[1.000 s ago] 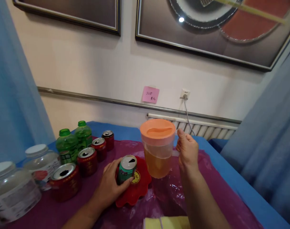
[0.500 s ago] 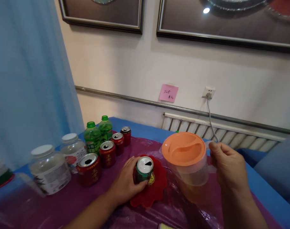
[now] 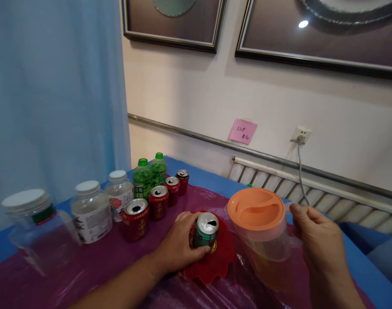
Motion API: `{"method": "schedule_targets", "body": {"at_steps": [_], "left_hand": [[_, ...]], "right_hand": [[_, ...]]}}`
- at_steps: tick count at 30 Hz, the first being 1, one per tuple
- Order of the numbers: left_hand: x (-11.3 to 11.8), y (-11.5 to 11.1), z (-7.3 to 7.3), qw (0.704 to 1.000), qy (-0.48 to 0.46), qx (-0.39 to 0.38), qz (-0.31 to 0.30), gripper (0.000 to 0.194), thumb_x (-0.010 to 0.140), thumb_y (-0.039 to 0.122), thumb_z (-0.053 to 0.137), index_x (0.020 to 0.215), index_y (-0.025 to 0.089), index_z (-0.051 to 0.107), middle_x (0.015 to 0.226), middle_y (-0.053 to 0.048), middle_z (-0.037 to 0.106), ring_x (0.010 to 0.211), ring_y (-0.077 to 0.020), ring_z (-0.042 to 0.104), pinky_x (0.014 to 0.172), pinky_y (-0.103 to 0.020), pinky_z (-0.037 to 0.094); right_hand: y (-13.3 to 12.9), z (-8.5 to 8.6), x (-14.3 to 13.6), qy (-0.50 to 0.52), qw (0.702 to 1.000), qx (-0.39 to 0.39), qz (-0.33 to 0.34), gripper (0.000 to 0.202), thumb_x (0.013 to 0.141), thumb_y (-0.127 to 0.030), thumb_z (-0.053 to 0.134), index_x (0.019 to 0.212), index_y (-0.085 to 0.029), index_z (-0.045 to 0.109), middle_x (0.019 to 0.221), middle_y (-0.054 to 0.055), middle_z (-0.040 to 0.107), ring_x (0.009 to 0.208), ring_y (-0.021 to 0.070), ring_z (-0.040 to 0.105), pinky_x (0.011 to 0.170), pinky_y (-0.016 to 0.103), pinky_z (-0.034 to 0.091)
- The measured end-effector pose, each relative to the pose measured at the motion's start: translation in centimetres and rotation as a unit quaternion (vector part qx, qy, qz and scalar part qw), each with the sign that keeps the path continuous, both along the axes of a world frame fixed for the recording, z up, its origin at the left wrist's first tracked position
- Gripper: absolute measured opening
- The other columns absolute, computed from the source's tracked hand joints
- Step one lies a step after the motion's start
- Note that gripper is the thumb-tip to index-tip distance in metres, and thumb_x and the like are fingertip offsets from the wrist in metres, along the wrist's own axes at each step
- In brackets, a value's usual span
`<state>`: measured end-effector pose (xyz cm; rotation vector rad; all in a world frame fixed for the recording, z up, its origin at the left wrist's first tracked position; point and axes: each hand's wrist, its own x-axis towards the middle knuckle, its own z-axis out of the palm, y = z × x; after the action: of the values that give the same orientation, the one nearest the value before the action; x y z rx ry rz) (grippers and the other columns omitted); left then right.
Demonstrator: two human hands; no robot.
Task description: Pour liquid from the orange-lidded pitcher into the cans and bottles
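Note:
My left hand (image 3: 183,244) is wrapped round an opened green can (image 3: 206,231), which stands upright over a red scalloped mat (image 3: 223,253). In my right hand (image 3: 321,236) is the handle of a clear pitcher (image 3: 269,257) with an orange lid (image 3: 257,209). The pitcher is to the right of the can, apart from it, and some yellowish liquid shows low inside. Where its base sits is hard to make out.
Left of my left hand, several opened red cans (image 3: 159,204) stand in a slanting row. Behind them are two green bottles (image 3: 142,178). White-lidded clear jars (image 3: 91,214) stand further left on the purple sheet (image 3: 112,274). A radiator (image 3: 337,193) lines the wall.
The view has swung left, so table items appear further right and a large jar shows fully at the left. Both hands keep their holds on the can and the pitcher.

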<state>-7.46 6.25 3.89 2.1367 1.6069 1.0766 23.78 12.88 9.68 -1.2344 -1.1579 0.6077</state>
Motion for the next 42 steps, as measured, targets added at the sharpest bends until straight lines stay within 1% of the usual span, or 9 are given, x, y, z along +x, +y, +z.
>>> {"method": "schedule_targets", "body": {"at_steps": [4,7,11,19,25,28,32,36,42], "left_hand": [[0.0,0.1,-0.2,1.0,0.008,0.004,-0.004,0.068,0.064,0.036,0.082,0.127,0.026,0.059,0.12,-0.007,0.069,0.115,-0.0322,0.06,0.109,-0.049,0.04],[0.1,0.1,-0.3,1.0,0.013,0.004,-0.002,0.066,0.064,0.037,0.08,0.126,0.027,0.06,0.121,-0.006,0.07,0.116,-0.0324,0.06,0.114,-0.052,0.034],[0.1,0.0,-0.3,1.0,0.015,0.0,0.004,0.067,0.064,0.036,0.079,0.127,0.027,0.059,0.121,-0.005,0.071,0.115,-0.0319,0.061,0.117,-0.054,0.027],[0.2,-0.1,-0.4,1.0,0.011,-0.006,-0.003,0.07,0.064,0.032,0.078,0.13,0.027,0.056,0.125,-0.005,0.069,0.117,-0.0327,0.059,0.118,-0.055,0.024],[0.3,-0.1,-0.4,1.0,0.015,-0.006,-0.008,0.068,0.063,0.034,0.078,0.128,0.026,0.058,0.123,-0.005,0.07,0.114,-0.0319,0.061,0.116,-0.053,0.028],[0.3,-0.1,-0.3,1.0,0.015,-0.014,-0.014,0.069,0.063,0.033,0.079,0.127,0.026,0.058,0.122,-0.004,0.07,0.113,-0.0308,0.061,0.116,-0.053,0.027],[0.4,-0.1,-0.2,1.0,0.008,-0.021,-0.016,0.068,0.063,0.032,0.08,0.127,0.026,0.057,0.123,-0.004,0.07,0.114,-0.0309,0.06,0.116,-0.052,0.025],[0.4,-0.1,-0.1,0.999,0.008,-0.025,-0.021,0.066,0.063,0.03,0.079,0.125,0.027,0.058,0.122,-0.003,0.069,0.114,-0.0308,0.06,0.115,-0.051,0.025],[0.4,-0.1,-0.2,0.999,0.009,-0.028,-0.03,0.065,0.063,0.03,0.081,0.123,0.026,0.058,0.117,-0.004,0.07,0.109,-0.0291,0.059,0.111,-0.048,0.029]], "right_hand": [[-0.4,0.3,-0.4,-0.032,0.999,-0.006,-0.008,0.054,0.068,-0.065,0.077,0.054,-0.02,0.051,0.051,-0.005,0.038,0.049,0.0105,0.032,0.043,0.024,0.023],[-0.7,0.5,-0.7,-0.049,0.999,-0.001,0.001,0.056,0.069,-0.066,0.075,0.052,-0.021,0.047,0.05,-0.005,0.037,0.049,0.0105,0.03,0.044,0.025,0.023],[-0.9,0.7,-1.0,-0.066,0.998,-0.009,0.006,0.056,0.069,-0.067,0.074,0.051,-0.021,0.048,0.049,-0.005,0.036,0.049,0.0105,0.029,0.043,0.024,0.023],[-1.0,0.5,-1.1,-0.106,0.994,-0.021,0.009,0.056,0.07,-0.068,0.072,0.052,-0.021,0.047,0.05,-0.004,0.038,0.051,0.0119,0.032,0.046,0.025,0.027],[-1.0,0.5,-1.0,-0.125,0.992,-0.032,0.001,0.056,0.069,-0.068,0.071,0.052,-0.021,0.046,0.051,-0.004,0.038,0.053,0.0124,0.032,0.047,0.025,0.026],[-1.1,0.5,-1.0,-0.132,0.99,-0.038,-0.001,0.057,0.07,-0.068,0.071,0.052,-0.021,0.045,0.051,-0.004,0.037,0.053,0.0123,0.031,0.048,0.025,0.026],[-1.2,0.6,-1.0,-0.137,0.989,-0.047,-0.009,0.056,0.068,-0.069,0.071,0.052,-0.022,0.047,0.05,-0.004,0.037,0.053,0.0125,0.031,0.047,0.026,0.025],[-1.3,0.7,-1.3,-0.134,0.99,-0.048,-0.004,0.056,0.068,-0.069,0.071,0.051,-0.021,0.047,0.05,-0.004,0.038,0.053,0.0126,0.033,0.047,0.025,0.027],[-1.3,0.7,-1.6,-0.137,0.989,-0.053,0.006,0.054,0.066,-0.068,0.071,0.051,-0.021,0.05,0.052,-0.004,0.039,0.054,0.0127,0.035,0.047,0.024,0.029]]}}
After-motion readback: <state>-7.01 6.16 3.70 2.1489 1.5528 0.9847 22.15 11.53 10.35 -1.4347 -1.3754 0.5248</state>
